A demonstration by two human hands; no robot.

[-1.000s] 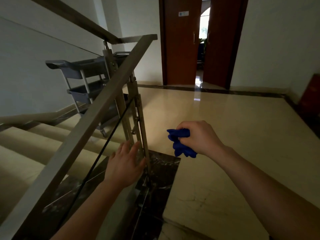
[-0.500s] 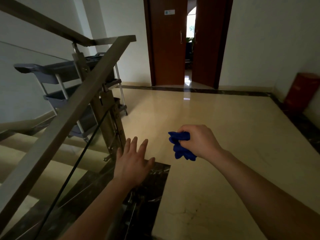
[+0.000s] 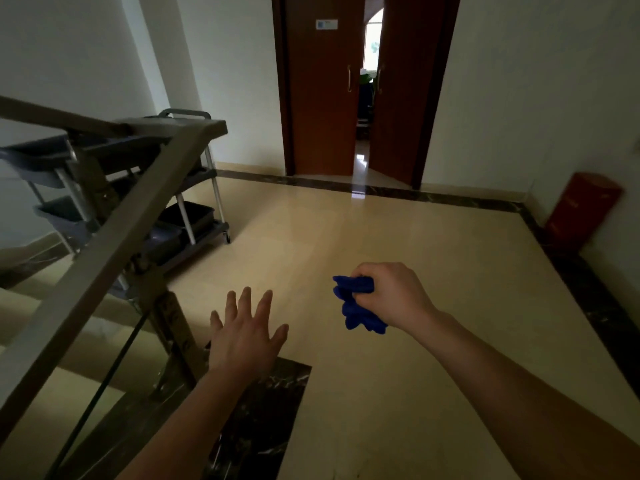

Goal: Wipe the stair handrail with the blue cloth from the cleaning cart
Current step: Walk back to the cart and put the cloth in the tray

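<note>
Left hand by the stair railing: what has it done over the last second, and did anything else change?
The left hand came off the railing post and moved right; it now hangs open over the floor, fingers spread. The right hand still grips the bunched blue cloth, which has not touched the handrail.
</note>
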